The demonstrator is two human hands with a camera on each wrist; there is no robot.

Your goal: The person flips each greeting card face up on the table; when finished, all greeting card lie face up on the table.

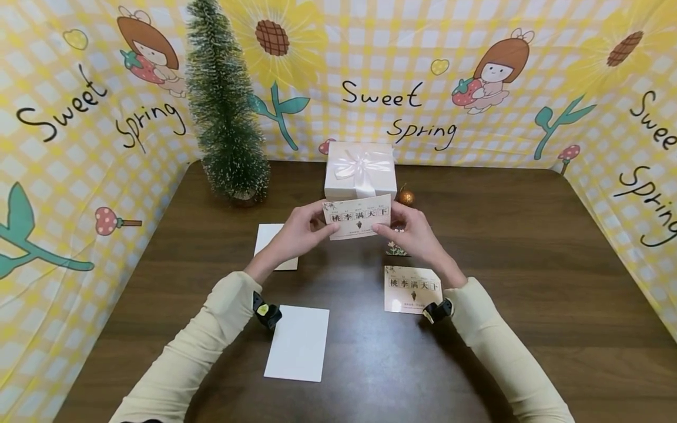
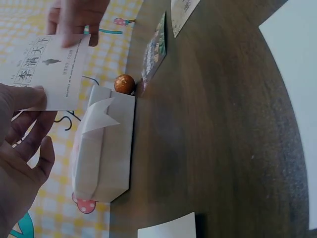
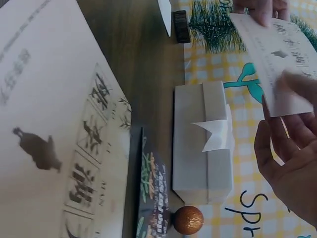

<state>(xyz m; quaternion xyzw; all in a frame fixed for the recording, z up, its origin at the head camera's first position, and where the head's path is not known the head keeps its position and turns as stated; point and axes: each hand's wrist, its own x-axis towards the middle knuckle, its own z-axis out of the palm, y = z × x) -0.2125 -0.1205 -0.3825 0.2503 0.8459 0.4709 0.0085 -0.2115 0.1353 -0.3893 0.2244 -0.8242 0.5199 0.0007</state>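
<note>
Between both hands is a cream card point(image 1: 358, 218) printed with a row of boxed Chinese characters and a small dark figure. My left hand point(image 1: 305, 228) pinches its left end, thumb on the printed face and fingers behind. The right hand point(image 1: 415, 230) pinches the other end the same way. In the left wrist view the card point(image 2: 54, 74) is raised off the table, its print facing me. A matching card point(image 1: 411, 291) lies on the table below the right wrist. Behind the held card stands a white gift box point(image 1: 361, 167) with a ribbon bow.
Two blank white cards point(image 1: 297, 343) lie at the left, one partly under the left forearm. A dark flowered card point(image 3: 152, 191) and an orange glittery ball point(image 1: 405, 197) are near the box. A small green tree point(image 1: 226, 111) stands at the back left against patterned cloth.
</note>
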